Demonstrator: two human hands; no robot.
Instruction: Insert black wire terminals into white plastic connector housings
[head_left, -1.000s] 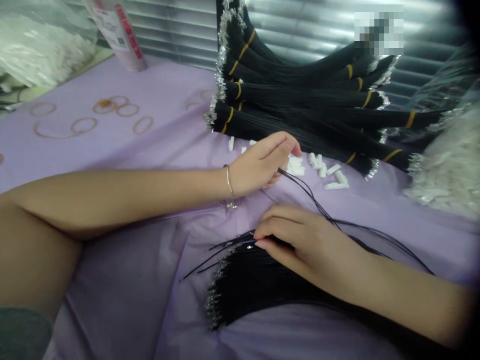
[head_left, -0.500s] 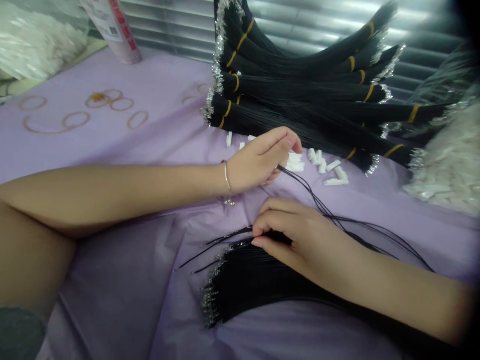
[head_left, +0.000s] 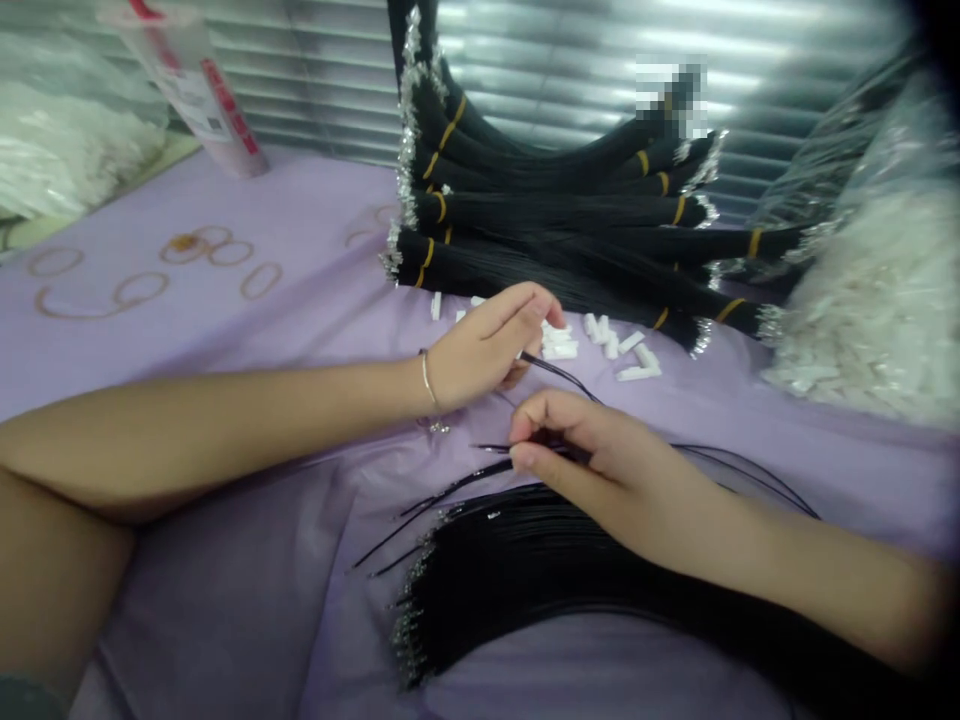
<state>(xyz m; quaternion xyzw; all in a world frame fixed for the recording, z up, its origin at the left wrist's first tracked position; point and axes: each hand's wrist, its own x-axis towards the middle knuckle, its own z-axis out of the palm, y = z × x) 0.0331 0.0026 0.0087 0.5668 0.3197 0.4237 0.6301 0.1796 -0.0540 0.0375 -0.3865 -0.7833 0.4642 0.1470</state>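
Note:
My left hand point(head_left: 491, 345) is closed around a few thin black wires point(head_left: 559, 374) that trail out to the right. Its fingertips, curled away from me, are partly hidden. Just below it, my right hand point(head_left: 577, 445) pinches a black wire between thumb and forefinger, and a short tip pokes out to the left. Under the right hand lies a thick loose bundle of black wires point(head_left: 510, 580) with silvery metal ends. A few strays point(head_left: 420, 510) stick out of it. Small white plastic pieces point(head_left: 559, 342) lie beside the left hand's fingers.
Banded bundles of black wires point(head_left: 555, 215) are stacked at the back against the blinds point(head_left: 330, 90). A clear bag of white pieces point(head_left: 862, 330) stands on the right, another bag point(head_left: 67, 150) at far left. Rubber bands point(head_left: 142, 290) and a plastic cup point(head_left: 202, 100) are on the purple cloth point(head_left: 300, 250).
My right hand has risen slightly off the loose bundle with a wire pinched in its fingers. The left hand keeps its grip. The whole view has shifted, so most things sit lower and further left.

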